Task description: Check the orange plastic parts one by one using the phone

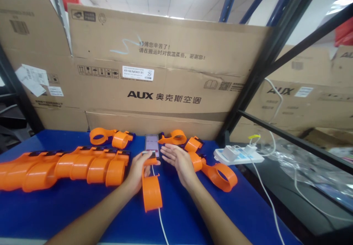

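On the blue bench (55,208), the left hand (137,172) grasps 1 orange tape dispenser (152,193) at its upper end, fingers clenched around it. The dispenser body rests on the bench between the 2 forearms. The right hand (179,161) hovers just beside it, fingers released and spread. A smartphone (152,144) lies just behind both hands. A nested row of orange dispensers (74,168) lies to the left.

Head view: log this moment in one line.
left hand: grips orange dispenser | right hand: open, empty | phone: lit, behind hands | row of dispensers: left, on blue table
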A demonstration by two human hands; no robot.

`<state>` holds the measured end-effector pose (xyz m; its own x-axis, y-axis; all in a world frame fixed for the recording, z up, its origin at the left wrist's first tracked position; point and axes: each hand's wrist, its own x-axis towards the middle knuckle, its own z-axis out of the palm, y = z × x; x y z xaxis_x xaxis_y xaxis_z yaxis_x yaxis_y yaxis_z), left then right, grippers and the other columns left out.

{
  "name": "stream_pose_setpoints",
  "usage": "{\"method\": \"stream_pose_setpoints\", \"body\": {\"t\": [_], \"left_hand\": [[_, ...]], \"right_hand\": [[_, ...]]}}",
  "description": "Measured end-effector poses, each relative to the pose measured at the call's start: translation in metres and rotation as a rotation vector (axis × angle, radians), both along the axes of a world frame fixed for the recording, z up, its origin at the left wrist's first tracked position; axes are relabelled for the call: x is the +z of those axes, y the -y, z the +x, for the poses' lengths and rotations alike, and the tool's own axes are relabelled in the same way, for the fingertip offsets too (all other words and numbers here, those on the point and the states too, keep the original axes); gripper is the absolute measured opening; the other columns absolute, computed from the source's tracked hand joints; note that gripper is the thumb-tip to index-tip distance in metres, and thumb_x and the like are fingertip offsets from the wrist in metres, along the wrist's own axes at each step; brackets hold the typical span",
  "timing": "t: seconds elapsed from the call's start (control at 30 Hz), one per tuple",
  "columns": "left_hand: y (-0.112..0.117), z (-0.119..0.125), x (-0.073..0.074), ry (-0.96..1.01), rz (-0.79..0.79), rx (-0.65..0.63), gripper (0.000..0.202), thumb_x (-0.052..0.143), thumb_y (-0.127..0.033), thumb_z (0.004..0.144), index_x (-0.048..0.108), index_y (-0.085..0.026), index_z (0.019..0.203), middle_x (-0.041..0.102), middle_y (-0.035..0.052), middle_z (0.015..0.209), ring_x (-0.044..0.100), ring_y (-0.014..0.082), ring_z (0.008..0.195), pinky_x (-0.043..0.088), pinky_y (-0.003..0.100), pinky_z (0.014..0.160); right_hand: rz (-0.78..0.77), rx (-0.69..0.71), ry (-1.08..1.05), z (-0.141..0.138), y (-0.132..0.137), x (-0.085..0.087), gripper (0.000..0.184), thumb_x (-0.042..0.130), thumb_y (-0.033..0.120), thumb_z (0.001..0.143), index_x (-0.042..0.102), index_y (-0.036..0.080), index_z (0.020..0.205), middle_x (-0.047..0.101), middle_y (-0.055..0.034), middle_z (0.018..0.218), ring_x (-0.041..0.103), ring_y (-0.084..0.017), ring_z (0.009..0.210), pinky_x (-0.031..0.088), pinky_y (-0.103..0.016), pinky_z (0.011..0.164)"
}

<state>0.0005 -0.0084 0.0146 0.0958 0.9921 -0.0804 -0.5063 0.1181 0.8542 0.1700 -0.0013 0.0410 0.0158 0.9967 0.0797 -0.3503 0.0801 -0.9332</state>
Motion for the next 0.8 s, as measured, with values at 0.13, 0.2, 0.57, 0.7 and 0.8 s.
{"method": "stream_pose_setpoints", "body": {"t": [0.13,0.2,0.57,0.7,0.8], "left_hand": [[0.001,0.0,-0.001,-0.005,0.019,-0.023,0.047,0.08,-0.059,0.076,0.063,-0.017,0.089,0.065,-0.0001,0.057,0.033,0.0047,0.031,0.023,0.02,0.038],[0.0,0.0,-0.003,-0.012,0.032,-0.022,0.049,0.079,-0.063,0.076,0.063,-0.018,0.087,0.054,-0.0048,0.048,0.033,0.0055,0.031,0.022,0.02,0.038],[-0.005,-0.002,-0.011,-0.03,0.006,-0.051,0.056,0.075,-0.072,0.074,0.06,-0.019,0.074,0.041,-0.0069,0.039,0.031,0.0076,0.031,0.022,0.022,0.037],[-0.004,-0.005,-0.001,0.026,-0.06,-0.08,0.063,0.069,-0.079,0.075,0.065,-0.016,0.072,0.039,-0.0055,0.036,0.03,0.0082,0.031,0.023,0.023,0.038],[-0.005,-0.011,0.005,0.065,-0.116,-0.121,0.073,0.059,-0.084,0.077,0.071,-0.012,0.075,0.034,-0.0047,0.033,0.03,0.0094,0.031,0.024,0.024,0.038]], "right_hand": [[0.282,-0.015,0.371,-0.005,0.007,0.001,0.034,0.073,0.04,0.089,0.075,0.023,0.119,0.075,-0.0114,0.123,0.071,-0.029,0.113,0.06,-0.044,0.093],[0.408,0.015,0.522,-0.007,0.009,0.002,0.032,0.073,0.039,0.089,0.077,0.026,0.118,0.073,-0.0107,0.128,0.068,-0.03,0.116,0.058,-0.046,0.096],[0.595,0.003,0.775,-0.008,0.009,0.0,0.021,0.072,0.027,0.088,0.076,0.027,0.109,0.074,-0.0062,0.114,0.067,-0.025,0.108,0.052,-0.043,0.098],[0.506,-0.091,0.797,-0.005,0.009,0.0,0.023,0.068,0.033,0.09,0.074,0.024,0.111,0.075,-0.006,0.101,0.067,-0.023,0.09,0.053,-0.037,0.08],[0.435,-0.177,0.8,0.0,0.007,0.001,0.027,0.064,0.038,0.092,0.073,0.021,0.111,0.073,-0.0058,0.091,0.064,-0.022,0.079,0.052,-0.035,0.072]]}}
